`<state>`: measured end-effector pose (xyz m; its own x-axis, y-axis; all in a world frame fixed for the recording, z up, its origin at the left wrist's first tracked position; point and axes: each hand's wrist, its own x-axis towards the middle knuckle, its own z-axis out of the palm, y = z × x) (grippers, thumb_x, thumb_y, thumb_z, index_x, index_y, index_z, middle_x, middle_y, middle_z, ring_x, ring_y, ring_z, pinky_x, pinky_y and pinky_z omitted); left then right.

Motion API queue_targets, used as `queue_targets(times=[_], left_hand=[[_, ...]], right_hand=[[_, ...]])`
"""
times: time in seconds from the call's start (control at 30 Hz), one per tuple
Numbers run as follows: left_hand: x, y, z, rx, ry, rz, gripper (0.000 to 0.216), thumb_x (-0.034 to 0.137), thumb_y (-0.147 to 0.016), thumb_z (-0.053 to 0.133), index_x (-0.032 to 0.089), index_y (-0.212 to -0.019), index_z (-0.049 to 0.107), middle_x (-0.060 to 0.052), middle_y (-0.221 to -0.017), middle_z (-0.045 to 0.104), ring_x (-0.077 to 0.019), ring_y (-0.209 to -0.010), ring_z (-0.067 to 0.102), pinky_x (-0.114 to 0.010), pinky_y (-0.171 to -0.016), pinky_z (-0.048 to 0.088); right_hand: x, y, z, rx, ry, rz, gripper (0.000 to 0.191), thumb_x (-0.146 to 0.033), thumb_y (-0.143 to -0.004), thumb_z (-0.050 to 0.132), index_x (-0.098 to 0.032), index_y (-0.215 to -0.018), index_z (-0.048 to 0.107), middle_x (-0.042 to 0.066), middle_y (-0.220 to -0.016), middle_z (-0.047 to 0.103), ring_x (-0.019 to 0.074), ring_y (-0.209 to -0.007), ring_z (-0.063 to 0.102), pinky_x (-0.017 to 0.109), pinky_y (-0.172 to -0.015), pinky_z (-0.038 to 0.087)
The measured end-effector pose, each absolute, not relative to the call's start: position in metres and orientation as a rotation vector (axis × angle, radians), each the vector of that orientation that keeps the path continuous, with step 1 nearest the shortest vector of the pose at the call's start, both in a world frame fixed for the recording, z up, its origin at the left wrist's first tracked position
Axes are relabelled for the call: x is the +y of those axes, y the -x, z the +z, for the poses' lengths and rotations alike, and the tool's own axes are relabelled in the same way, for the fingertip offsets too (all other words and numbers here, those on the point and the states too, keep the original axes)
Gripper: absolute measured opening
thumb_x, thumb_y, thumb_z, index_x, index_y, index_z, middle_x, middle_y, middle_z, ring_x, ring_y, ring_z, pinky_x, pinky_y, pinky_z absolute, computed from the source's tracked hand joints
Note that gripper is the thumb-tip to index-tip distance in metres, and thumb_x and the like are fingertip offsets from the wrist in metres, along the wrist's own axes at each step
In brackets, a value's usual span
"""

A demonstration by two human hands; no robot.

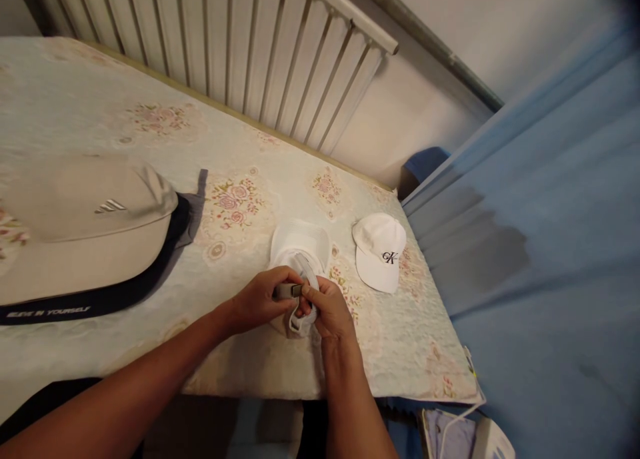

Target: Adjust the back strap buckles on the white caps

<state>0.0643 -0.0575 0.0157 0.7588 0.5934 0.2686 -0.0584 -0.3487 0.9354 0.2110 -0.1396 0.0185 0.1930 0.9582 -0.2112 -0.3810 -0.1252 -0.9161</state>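
Note:
A white cap [300,236] lies upside down on the bed in front of me, its brim pointing away. My left hand [265,296] is closed, thumb and fingers pinching a strap end with a small metal buckle [296,290] above the cap's near side. From the other side, my right hand [333,306] is closed on the cap's white strap [307,272], its thumb against the buckle. A looped part of the white band hangs below the fingers. Exactly how strap and buckle meet is hidden by the fingertips.
Another white cap [380,251] with black letters sits to the right. Beige and dark caps [90,212] lie stacked at left. The floral bedcover [240,139] runs up to a white radiator [240,46]. A blue curtain [525,266] hangs along the right side.

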Motion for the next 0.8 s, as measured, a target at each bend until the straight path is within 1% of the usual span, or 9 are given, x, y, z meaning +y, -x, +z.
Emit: queue_targets(times=[0.1, 0.27, 0.37, 0.47, 0.57, 0.7, 0.8], left_hand=[[-0.062, -0.066, 0.01, 0.48, -1.933, 0.815, 0.014, 0.018, -0.078, 0.06, 0.018, -0.092, 0.061, 0.0, -0.083, 0.066, -0.0145, -0.076, 0.061, -0.027, -0.072, 0.046], [-0.066, -0.068, 0.001, 0.459, -2.04, 0.917, 0.014, 0.021, -0.083, 0.059, 0.019, -0.096, 0.06, -0.002, -0.088, 0.064, -0.0154, -0.082, 0.06, -0.029, -0.077, 0.046], [-0.065, -0.067, 0.004, 0.492, -2.008, 0.932, 0.014, 0.021, -0.082, 0.058, 0.019, -0.096, 0.06, -0.001, -0.088, 0.065, -0.0147, -0.081, 0.06, -0.028, -0.076, 0.046], [-0.061, -0.064, 0.011, 0.583, -1.933, 0.924, 0.014, 0.023, -0.08, 0.059, 0.018, -0.093, 0.06, 0.0, -0.082, 0.064, -0.0139, -0.073, 0.058, -0.026, -0.069, 0.045], [-0.057, -0.059, 0.02, 0.655, -1.842, 0.903, 0.017, 0.029, -0.079, 0.06, 0.018, -0.092, 0.061, 0.001, -0.077, 0.063, -0.0137, -0.069, 0.056, -0.025, -0.066, 0.045], [-0.051, -0.055, 0.026, 0.678, -1.756, 0.883, 0.022, 0.034, -0.079, 0.062, 0.018, -0.094, 0.062, 0.002, -0.077, 0.062, -0.014, -0.07, 0.056, -0.025, -0.066, 0.044], [-0.045, -0.051, 0.024, 0.681, -1.693, 0.885, 0.024, 0.036, -0.08, 0.063, 0.019, -0.096, 0.062, 0.002, -0.078, 0.061, -0.0138, -0.071, 0.055, -0.025, -0.066, 0.044]], right_hand=[[-0.139, -0.21, 0.02, -0.694, 1.15, 1.308, 0.025, -0.031, -0.069, 0.073, -0.015, -0.061, 0.056, -0.004, -0.041, 0.052, 0.0099, -0.039, 0.052, 0.019, -0.044, 0.038], [-0.139, -0.209, 0.021, -0.714, 1.14, 1.277, 0.024, -0.03, -0.071, 0.072, -0.016, -0.063, 0.055, -0.005, -0.042, 0.05, 0.0102, -0.041, 0.052, 0.019, -0.044, 0.039], [-0.14, -0.212, 0.024, -0.72, 1.098, 1.246, 0.021, -0.035, -0.075, 0.069, -0.015, -0.075, 0.061, -0.005, -0.045, 0.051, 0.0094, -0.039, 0.048, 0.021, -0.044, 0.041], [-0.144, -0.217, 0.033, -0.699, 1.039, 1.178, 0.025, -0.039, -0.082, 0.062, -0.014, -0.087, 0.064, -0.005, -0.047, 0.051, 0.0082, -0.037, 0.042, 0.023, -0.046, 0.044], [-0.15, -0.225, 0.045, -0.7, 1.03, 1.094, 0.022, -0.035, -0.083, 0.062, -0.014, -0.091, 0.065, -0.004, -0.051, 0.055, 0.0095, -0.041, 0.047, 0.026, -0.051, 0.047], [-0.159, -0.234, 0.057, -0.636, 1.053, 1.037, 0.022, -0.03, -0.078, 0.068, -0.016, -0.094, 0.066, 0.0, -0.067, 0.064, 0.013, -0.053, 0.059, 0.031, -0.06, 0.052], [-0.164, -0.236, 0.064, -0.612, 1.065, 0.985, 0.023, -0.031, -0.076, 0.07, -0.017, -0.093, 0.066, 0.0, -0.067, 0.064, 0.0142, -0.055, 0.06, 0.032, -0.06, 0.052]])
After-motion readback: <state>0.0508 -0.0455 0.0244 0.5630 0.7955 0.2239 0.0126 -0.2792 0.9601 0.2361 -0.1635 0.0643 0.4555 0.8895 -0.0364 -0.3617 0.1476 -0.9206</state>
